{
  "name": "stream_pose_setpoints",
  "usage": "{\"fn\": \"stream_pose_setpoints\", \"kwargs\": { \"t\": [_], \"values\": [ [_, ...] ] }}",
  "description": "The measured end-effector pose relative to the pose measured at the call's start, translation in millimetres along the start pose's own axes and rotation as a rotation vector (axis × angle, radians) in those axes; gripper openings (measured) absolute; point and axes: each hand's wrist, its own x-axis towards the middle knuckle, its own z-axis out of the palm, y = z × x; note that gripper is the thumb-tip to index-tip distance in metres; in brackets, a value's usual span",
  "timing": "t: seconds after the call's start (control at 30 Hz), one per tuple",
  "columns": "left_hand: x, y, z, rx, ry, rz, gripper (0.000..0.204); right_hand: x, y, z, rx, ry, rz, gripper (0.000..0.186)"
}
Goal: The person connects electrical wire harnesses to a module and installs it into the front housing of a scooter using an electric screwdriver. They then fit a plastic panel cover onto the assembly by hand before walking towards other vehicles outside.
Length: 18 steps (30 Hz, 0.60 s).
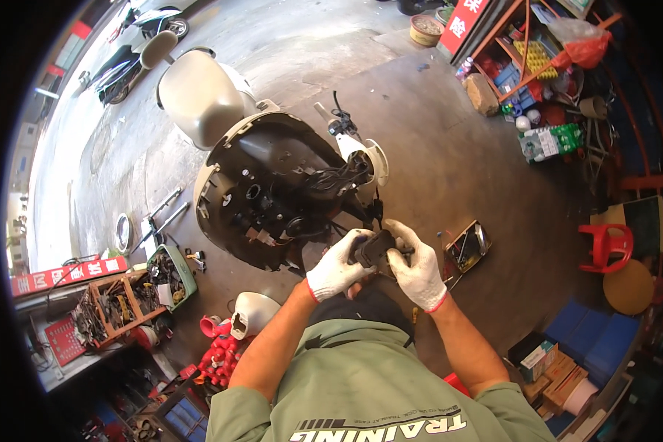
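My left hand [339,267], in a white glove with a red cuff, grips a small black part [374,249] from the left. My right hand [412,267], gloved the same way, has its fingers closed round the right side of that part, and dark cables run up from it. Just beyond my hands stands a scooter whose front is opened up, with a black inner shell [272,166] edged in cream, exposed wiring, a handlebar grip [324,114] and a beige seat [199,96].
A tool tray [465,249] lies right of my hands. Tool boxes [129,306] and a green bin [166,276] are at lower left, cluttered shelving [527,59] at upper right. A red stool [605,247] and blue crates [597,342] stand right. Other scooters [116,81] are at upper left.
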Motion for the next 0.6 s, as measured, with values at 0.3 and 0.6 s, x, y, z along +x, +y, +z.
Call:
{"fn": "stream_pose_setpoints", "kwargs": {
  "t": [0.3, 0.6],
  "values": [
    [8, -3, -37, -0.107, -0.129, 0.09, 0.056, 1, -12, 36, 0.007, 0.008, 0.042, 0.042],
    [14, -8, -69, -0.307, -0.248, 0.045, 0.057, 28, -42, 59, 0.066, -0.157, 0.125, 0.058]
  ]
}}
